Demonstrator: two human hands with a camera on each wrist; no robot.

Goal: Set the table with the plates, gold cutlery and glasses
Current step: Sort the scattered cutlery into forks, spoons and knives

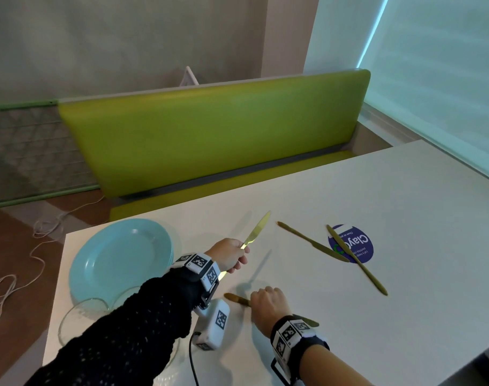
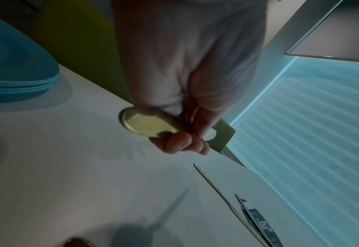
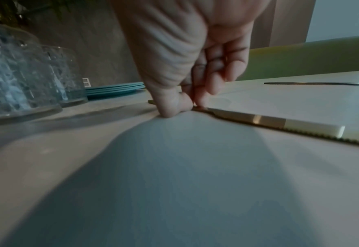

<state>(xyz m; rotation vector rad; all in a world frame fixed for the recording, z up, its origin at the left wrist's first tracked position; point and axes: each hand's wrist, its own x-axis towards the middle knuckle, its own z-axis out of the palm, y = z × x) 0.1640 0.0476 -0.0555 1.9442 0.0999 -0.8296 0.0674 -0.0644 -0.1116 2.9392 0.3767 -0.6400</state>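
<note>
My left hand (image 1: 233,259) grips a gold knife (image 1: 256,229) by its handle and holds it above the white table (image 1: 349,330), blade pointing up and away. In the left wrist view the fingers (image 2: 182,143) curl round that knife handle (image 2: 146,124). My right hand (image 1: 263,300) pinches a second gold knife (image 1: 236,298) that lies flat on the table. The right wrist view shows thumb and fingertips (image 3: 170,108) at its handle, with its serrated blade (image 3: 279,124) running right. Two more gold knives (image 1: 311,241) (image 1: 357,260) lie crossed further right.
A stack of light blue plates (image 1: 118,260) sits at the table's left end. Clear glasses (image 1: 82,316) stand in front of it near the front left edge. A round blue sticker (image 1: 360,243) lies under the crossed knives. A green bench (image 1: 210,129) runs behind the table.
</note>
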